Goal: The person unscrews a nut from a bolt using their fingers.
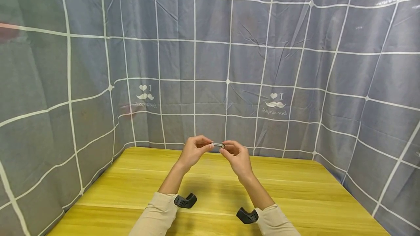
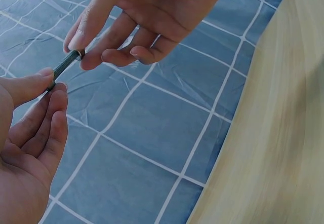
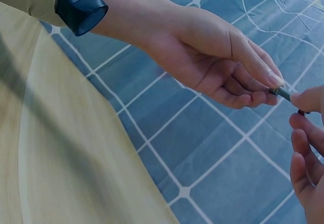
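A small metal bolt with a threaded shank lies between both hands, above the far part of the table. My left hand pinches one end of it between thumb and fingertips. At the other end, my right hand grips it by thumb and index finger. In the left wrist view the bolt shows its thread, with a wider ring-like piece beside the right thumb; whether this is a nut or the head I cannot tell. The right wrist view shows only a short stretch of the bolt; fingers cover both ends.
Beneath the hands spreads a yellow wood-grain table. A grey curtain with white grid lines hangs behind the table and along both sides. Black wrist devices sit at the ends of the beige sleeves.
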Motion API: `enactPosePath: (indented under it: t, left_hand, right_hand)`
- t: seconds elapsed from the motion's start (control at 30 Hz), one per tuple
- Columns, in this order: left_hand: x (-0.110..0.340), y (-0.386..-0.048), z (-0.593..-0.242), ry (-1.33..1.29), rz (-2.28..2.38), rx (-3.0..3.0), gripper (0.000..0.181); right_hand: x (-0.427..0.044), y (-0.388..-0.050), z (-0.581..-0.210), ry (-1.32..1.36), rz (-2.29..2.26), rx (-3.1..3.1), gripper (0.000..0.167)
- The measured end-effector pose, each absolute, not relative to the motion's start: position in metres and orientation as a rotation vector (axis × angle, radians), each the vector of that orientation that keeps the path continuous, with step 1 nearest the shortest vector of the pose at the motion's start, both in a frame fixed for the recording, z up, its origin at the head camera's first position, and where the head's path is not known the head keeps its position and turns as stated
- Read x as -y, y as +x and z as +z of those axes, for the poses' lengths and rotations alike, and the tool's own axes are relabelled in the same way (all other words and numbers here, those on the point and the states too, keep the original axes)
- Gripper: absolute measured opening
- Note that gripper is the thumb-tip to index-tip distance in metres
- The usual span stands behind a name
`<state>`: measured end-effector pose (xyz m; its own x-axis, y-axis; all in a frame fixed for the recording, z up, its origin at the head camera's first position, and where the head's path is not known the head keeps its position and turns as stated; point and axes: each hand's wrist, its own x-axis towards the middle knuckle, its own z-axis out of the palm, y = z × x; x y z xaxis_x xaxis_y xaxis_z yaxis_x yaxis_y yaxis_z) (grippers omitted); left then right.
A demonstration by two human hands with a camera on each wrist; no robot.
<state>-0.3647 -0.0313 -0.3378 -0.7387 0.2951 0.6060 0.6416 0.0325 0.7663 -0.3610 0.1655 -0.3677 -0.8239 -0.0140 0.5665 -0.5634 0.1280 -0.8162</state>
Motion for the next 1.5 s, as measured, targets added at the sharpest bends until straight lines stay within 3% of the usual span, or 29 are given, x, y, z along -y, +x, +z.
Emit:
enactPosePath:
  t: [0.5, 0.7, 0.9, 1.5]
  left_hand:
    - [0.031, -0.364, -0.337, -0.975, -1.733, 2.037, 0.016]
    - [0.032, -0.366, -0.339, -0.975, -1.739, 2.028, 0.016]
    - [0.031, -0.368, -0.340, -0.963, -1.750, 2.029, 0.015]
    - [0.031, -0.367, -0.339, -0.972, -1.751, 2.031, 0.015]
  right_hand:
    - [-0.165, -0.364, -0.369, 0.527, 1.766, 1.996, 0.026]
    - [-0.162, -0.345, -0.352, 0.545, 1.739, 2.025, 0.018]
    - [-0.159, -0.332, -0.343, 0.532, 1.733, 2.039, 0.022]
    - [-0.161, -0.337, -0.349, 0.526, 1.726, 2.027, 0.021]
